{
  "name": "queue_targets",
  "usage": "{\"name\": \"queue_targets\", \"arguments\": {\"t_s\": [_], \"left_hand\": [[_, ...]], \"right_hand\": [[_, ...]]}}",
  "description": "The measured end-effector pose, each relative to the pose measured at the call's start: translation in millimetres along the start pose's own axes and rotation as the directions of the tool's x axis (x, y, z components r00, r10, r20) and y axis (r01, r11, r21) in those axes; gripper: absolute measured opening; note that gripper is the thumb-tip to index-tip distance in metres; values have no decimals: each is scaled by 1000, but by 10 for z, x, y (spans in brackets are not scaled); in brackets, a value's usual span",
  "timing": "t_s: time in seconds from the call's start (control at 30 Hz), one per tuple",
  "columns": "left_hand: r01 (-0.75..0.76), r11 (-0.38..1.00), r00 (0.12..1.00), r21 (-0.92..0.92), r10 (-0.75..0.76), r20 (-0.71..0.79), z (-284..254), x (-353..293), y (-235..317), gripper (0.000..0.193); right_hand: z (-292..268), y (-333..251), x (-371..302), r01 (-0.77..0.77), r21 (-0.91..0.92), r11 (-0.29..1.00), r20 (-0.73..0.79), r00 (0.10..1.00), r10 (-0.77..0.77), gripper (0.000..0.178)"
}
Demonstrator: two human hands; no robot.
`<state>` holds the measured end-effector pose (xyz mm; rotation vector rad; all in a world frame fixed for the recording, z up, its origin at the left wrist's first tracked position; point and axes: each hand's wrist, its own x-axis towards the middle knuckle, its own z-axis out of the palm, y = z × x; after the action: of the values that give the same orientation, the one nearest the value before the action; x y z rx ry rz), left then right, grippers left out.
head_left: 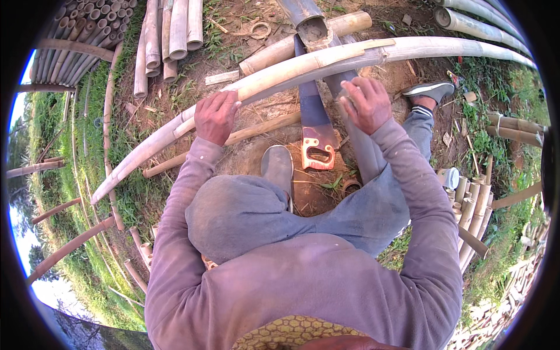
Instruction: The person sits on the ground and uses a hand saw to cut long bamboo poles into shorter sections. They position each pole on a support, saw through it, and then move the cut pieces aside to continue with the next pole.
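A long pale bamboo pole (280, 81) lies crosswise in front of me and looks bent by the lens. A lighter strip runs along part of its far side. My left hand (216, 116) is closed around the pole left of the middle. Just short of it on the right, my right hand (368, 105) is loosely curled with its fingers a little apart, and I see nothing in it. It hovers over or rests on a slanting bamboo prop (361, 146); contact is unclear. Between my hands, a handsaw (318, 128) with an orange handle points away from me under the pole.
A thick bamboo length (271, 53) lies under the pole's far side. Cut poles (175, 35) lie at the far left, others (481, 26) at the far right. Short bamboo pieces (475, 210) and a white container (448, 178) stand to my right. My shoe (277, 166) is beside the saw.
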<state>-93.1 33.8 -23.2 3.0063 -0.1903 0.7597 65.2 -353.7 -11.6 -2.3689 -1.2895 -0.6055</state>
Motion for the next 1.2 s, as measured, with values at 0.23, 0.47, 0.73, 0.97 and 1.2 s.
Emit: {"name": "queue_targets", "arguments": {"t_s": [0.23,0.47,0.73,0.97,1.2], "left_hand": [[-54,998,998,14,53,41,-44,102,-36,33],[5,999,997,44,-9,79,2,198,-135,27],[62,998,995,16,-63,80,108,275,-231,29],[187,975,981,-118,-178,82,229,131,-165,34],[147,984,987,-97,-152,-53,449,2,-57,35]], "right_hand": [[972,-1408,-1492,-290,-3,957,801,573,176,38],[441,-1443,-1329,-357,23,934,696,676,241,31],[-1743,-1434,-1605,-678,390,623,339,734,588,32],[-2286,-1561,-2353,-669,458,585,-154,589,794,39],[-2163,-1101,-2351,-678,630,379,-24,470,882,47]]}}
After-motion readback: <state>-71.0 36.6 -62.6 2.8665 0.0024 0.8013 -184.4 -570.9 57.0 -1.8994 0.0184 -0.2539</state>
